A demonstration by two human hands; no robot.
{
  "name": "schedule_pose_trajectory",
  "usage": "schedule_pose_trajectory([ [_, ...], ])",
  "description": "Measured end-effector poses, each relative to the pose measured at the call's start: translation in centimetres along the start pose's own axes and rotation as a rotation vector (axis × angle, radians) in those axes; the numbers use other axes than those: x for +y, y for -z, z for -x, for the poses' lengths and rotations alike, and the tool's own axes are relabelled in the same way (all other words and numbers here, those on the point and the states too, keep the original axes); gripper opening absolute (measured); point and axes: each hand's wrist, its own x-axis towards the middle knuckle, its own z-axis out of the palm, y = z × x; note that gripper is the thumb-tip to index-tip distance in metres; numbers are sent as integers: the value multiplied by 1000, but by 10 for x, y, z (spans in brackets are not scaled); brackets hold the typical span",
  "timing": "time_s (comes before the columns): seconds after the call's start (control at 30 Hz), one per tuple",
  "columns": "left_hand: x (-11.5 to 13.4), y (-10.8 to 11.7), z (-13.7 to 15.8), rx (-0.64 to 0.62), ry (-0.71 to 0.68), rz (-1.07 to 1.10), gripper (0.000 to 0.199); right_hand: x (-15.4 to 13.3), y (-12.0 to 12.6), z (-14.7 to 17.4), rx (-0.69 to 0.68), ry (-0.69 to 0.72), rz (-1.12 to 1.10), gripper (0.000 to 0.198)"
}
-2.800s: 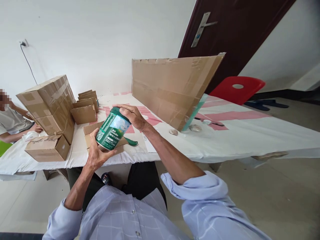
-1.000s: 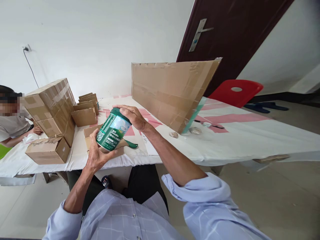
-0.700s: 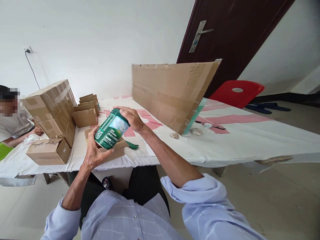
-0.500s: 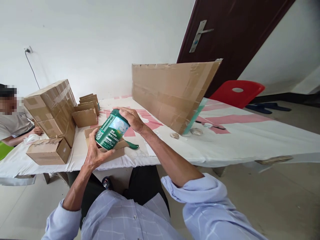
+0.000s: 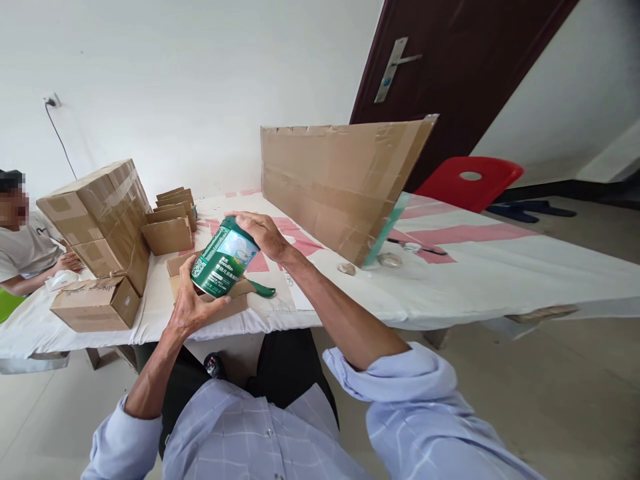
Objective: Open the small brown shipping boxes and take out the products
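**Green canister [image 5: 225, 261] leaning between 2 bare hands**

The canister is sitting in the air above the near edge of the table [image 5: 505, 280], just over an open carton [image 5: 235, 308], its lid end tilting up and rightward. The left hand [image 5: 193, 303] is clamping the base end, thumb across the front and fingers around the side. The right hand [image 5: 264, 237] is capping the lid end, its fingers lying along the top. Both are bearing on the canister.

Its wall is looking stiff and smooth, so it is probably holding its shape under pressure, though the glossy label may be slippery. The weight is not showing; I would guess moderate if full. Gripping the base and lid rim is probably the surest hold, denting being the likeliest harm.

The label is carrying white letters that seem to read "Enoulite", with Chinese characters beneath, a QR-like square and finer print too small to read. The small taped box [image 5: 95, 305] is bearing handwriting I cannot make out.
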Motion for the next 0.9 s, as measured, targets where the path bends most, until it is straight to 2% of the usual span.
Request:
schedule_pose_trajectory([
  [0.3, 7, 1, -6, 20, 10, 1, 108, -4, 0, -1, 16, 12, 1, 65],
  [0.53, 6, 5, -10, -18, 66, 44, 107, -3, -2, -1, 68, 16, 24, 62],
  [0.9, 5, 7, -15, -45, 95, 57, 110, -8, -2, -3, 47, -11, 68, 55],
])
